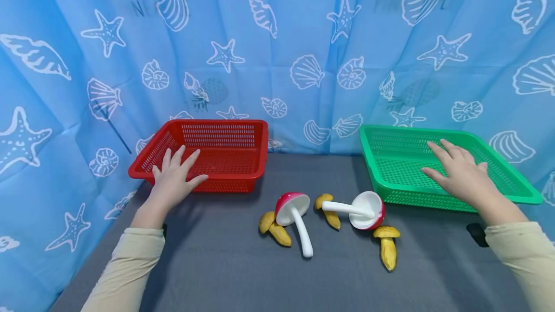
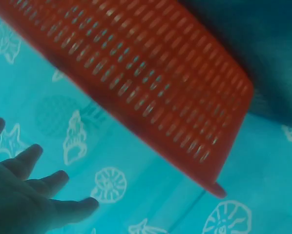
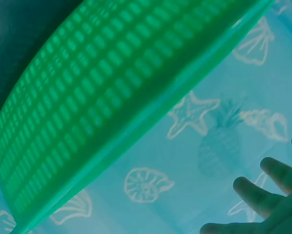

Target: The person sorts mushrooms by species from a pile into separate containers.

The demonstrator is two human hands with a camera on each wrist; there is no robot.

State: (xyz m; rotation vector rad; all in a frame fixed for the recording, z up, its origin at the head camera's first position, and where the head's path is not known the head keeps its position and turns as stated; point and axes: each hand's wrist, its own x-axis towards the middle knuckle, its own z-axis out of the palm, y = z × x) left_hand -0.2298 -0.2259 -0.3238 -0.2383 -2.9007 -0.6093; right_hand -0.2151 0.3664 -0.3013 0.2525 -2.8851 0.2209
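Observation:
My left hand (image 1: 171,182), fingers spread, hovers over the near left corner of the red basket (image 1: 217,176) and holds nothing. On the other side my right hand (image 1: 466,175) is likewise spread with nothing in it, above the green basket (image 1: 425,199). Between them lie two red-capped toy mushrooms with white stems: one (image 1: 292,206) has its stem toward me, the other (image 1: 368,211) points its stem left. Yellow-brown toy mushrooms lie near them, one (image 1: 277,232) at the left, one (image 1: 331,218) partly behind a white stem, one (image 1: 388,249) at the right.
Both baskets stand at the back of the grey tabletop (image 1: 243,273), before a blue curtain (image 1: 295,28) printed with shells and starfish. The mushrooms lie on the cloth in front of the gap between the baskets.

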